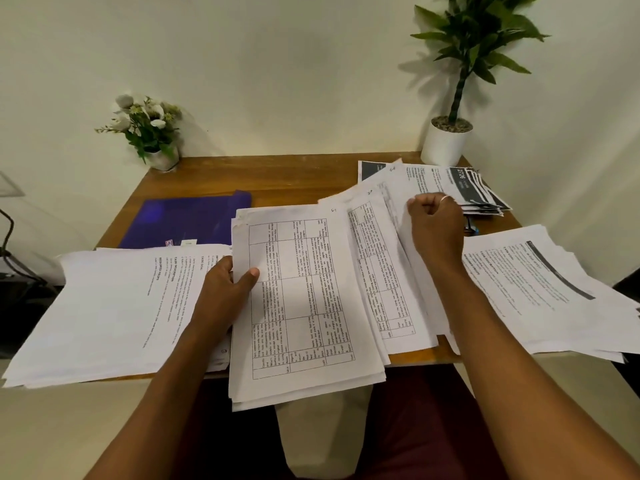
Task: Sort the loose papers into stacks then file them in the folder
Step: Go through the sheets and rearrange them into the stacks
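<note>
A thick stack of table-printed papers (304, 306) lies in the middle and overhangs the near edge of the wooden table (284, 178). My left hand (227, 289) grips this stack's left edge, thumb on top. To its right lies a fanned spread of similar sheets (384, 258). My right hand (437, 230) pinches a sheet of that spread, fingers curled. A stack of text pages (114, 306) lies at the left, another text stack (550, 289) at the right. Dark-headed pages (478, 188) sit at the back right. A blue folder (187, 220) lies flat behind the left stack.
A small vase of white flowers (149, 133) stands at the back left corner. A tall plant in a white pot (446, 143) stands at the back right. A wall runs directly behind the table. My lap is below the near edge.
</note>
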A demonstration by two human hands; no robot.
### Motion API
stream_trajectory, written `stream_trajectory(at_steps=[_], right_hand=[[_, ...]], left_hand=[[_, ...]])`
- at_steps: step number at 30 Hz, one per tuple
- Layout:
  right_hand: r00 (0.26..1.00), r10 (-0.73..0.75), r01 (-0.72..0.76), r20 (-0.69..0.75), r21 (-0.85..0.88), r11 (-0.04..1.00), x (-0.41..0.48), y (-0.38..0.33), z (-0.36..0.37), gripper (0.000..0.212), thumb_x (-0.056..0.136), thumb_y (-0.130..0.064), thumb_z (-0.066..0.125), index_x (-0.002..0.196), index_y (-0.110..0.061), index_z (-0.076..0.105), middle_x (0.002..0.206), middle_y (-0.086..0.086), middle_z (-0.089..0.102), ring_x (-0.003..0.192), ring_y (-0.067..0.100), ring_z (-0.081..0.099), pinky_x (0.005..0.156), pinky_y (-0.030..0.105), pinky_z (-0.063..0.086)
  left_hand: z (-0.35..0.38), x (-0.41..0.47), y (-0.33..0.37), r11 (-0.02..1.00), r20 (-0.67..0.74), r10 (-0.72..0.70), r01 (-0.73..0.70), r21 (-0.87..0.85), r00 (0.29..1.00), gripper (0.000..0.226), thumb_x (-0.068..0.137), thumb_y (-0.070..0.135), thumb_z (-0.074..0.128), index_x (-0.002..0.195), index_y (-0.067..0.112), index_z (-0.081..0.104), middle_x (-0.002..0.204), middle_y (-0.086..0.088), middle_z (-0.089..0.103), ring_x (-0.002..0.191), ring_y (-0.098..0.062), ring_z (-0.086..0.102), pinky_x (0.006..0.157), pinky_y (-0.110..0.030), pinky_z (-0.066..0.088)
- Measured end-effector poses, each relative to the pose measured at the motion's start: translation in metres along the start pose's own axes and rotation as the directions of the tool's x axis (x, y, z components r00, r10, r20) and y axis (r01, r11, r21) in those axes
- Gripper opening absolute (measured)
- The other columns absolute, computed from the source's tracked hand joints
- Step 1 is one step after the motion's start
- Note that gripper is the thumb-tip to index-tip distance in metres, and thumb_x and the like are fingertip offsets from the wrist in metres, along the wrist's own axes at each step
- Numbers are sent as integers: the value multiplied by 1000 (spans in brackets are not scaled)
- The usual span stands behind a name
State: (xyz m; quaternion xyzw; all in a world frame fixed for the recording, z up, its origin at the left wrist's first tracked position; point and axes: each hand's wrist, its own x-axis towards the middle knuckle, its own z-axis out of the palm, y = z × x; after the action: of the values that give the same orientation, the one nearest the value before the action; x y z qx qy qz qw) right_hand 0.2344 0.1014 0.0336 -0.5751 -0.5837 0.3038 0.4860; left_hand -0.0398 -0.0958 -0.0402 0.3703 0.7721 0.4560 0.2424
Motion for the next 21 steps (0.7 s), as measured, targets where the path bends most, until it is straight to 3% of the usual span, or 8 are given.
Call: stream_trajectory(at_steps=[5,10,16,21], right_hand=[[976,-200,195,-84,-65,979,3,-21,-10,8,99,-32,63,99,-24,67,87,-24,60,81,-6,61,74,19,52],[931,-360,358,-55,-41,933,-12,-48,-15,4,98,-34,65,96,-31,65,87,-29,61,81,-5,67,71,21,59],[839,-513,529,-179,48,848,-26,-88,-21,4,99,-32,64,99,-29,63,87,-33,59,85,-14,63,67,2,45],[848,-529,529,-12,-12,849,-39,-97,-9,5,98,-31,66,99,-26,66,81,-25,62,74,-3,64,63,20,54]], left_hand=[[0,0,0,1000,3,8,-8,-5,1000,47,99,41,61,141,20,53,134,-4,64,107,-25,67,84,-42,58],[-1,-2,1,1000,6,-7,7,-7,1000,48,99,42,61,141,21,53,136,-4,64,110,-27,67,89,-47,58],[0,-3,5,1000,1,-14,14,-26,1000,46,100,38,61,142,19,53,137,-6,63,108,-25,66,88,-45,56],[-1,-4,7,998,13,-27,27,-49,1000,45,100,39,61,141,21,53,134,-5,65,106,-27,68,86,-46,59]])
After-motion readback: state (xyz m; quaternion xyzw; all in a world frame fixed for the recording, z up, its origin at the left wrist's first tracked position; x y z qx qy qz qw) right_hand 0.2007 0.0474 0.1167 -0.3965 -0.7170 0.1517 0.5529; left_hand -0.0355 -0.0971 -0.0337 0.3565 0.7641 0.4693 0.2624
